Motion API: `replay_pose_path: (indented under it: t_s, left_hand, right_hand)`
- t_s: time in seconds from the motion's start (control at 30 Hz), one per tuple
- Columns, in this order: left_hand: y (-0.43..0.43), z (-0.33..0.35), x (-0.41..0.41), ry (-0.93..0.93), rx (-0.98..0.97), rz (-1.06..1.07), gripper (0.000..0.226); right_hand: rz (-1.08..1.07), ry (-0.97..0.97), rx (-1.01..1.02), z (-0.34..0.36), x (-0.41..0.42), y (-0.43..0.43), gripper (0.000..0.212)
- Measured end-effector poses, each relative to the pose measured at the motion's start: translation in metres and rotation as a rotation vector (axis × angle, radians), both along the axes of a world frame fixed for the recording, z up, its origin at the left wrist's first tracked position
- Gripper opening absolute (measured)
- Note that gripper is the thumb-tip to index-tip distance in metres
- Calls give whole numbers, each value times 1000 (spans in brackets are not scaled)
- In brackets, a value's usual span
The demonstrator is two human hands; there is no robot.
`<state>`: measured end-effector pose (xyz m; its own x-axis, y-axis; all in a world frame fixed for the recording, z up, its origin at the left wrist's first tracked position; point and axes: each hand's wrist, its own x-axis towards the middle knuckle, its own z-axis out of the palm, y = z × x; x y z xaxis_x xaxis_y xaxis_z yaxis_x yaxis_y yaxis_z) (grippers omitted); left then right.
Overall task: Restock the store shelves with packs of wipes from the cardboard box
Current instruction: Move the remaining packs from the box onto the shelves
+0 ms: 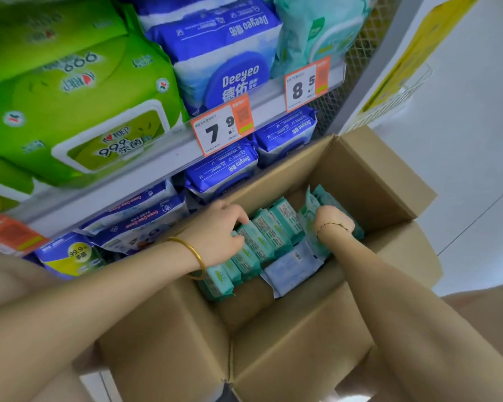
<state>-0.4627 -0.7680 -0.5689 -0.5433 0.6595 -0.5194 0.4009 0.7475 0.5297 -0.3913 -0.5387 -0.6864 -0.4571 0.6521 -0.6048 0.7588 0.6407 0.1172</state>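
An open cardboard box (369, 181) stands on the floor against the shelves. Inside it a row of teal wipe packs (262, 242) stands on edge, and a pale blue pack (291, 268) lies flat beside them. My left hand (218, 230) reaches into the box, its fingers curled over the tops of the teal packs in the row. My right hand (331, 219) is deeper in the box at the right, closed around an upright teal pack (311, 207); its fingers are hidden behind the pack.
The shelves (163, 158) fill the upper left, holding green packs (79, 111), blue Deeyeo packs (224, 68) and mint packs (317, 30), with orange price tags (222, 129) on the shelf edge. Lower shelf rows hold more blue packs (221, 169). White floor (462, 169) lies at right.
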Motion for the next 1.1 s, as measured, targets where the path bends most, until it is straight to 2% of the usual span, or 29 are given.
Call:
replay_pose_path:
  t_s: [0.07, 0.17, 0.23, 0.33, 0.4, 0.5, 0.6, 0.77, 0.8, 0.93, 1.1]
  left_hand:
    - [0, 5, 0, -69, -9, 42, 31]
    - [-2, 18, 8, -319, 50, 226, 29]
    - [-7, 31, 14, -499, 96, 425, 38]
    - [-23, 53, 22, -678, 232, 602, 32]
    - [-38, 65, 26, -682, 344, 657, 31]
    - [-68, 88, 34, -583, 454, 688, 30]
    - [-97, 127, 44, -543, 530, 637, 7]
    - [-150, 210, 44, -417, 629, 531, 9]
    - [-161, 226, 41, -353, 659, 528, 10]
    - [-196, 280, 16, -65, 814, 608, 4]
    - [-222, 317, -45, 201, 980, 706, 6]
  right_hand:
    - [-195, 51, -338, 38, -11, 4, 30]
    - [-269, -6, -763, 108, -12, -7, 7]
    - [-261, 161, -960, 135, -8, -18, 19]
    - [-175, 368, -1142, 160, 2, -39, 17]
    - [-81, 432, -1194, 175, 5, -56, 15]
    - [30, 464, -1283, 202, 8, -79, 8]
    - [169, 465, -1291, 236, 6, -108, 42]
    - [409, 610, -1300, 313, -10, -156, 62]
    - [450, 651, -1307, 329, -15, -165, 59]
    - [549, 916, -1263, 384, -49, -208, 12]
    - [530, 1274, -1029, 433, -116, -263, 35]
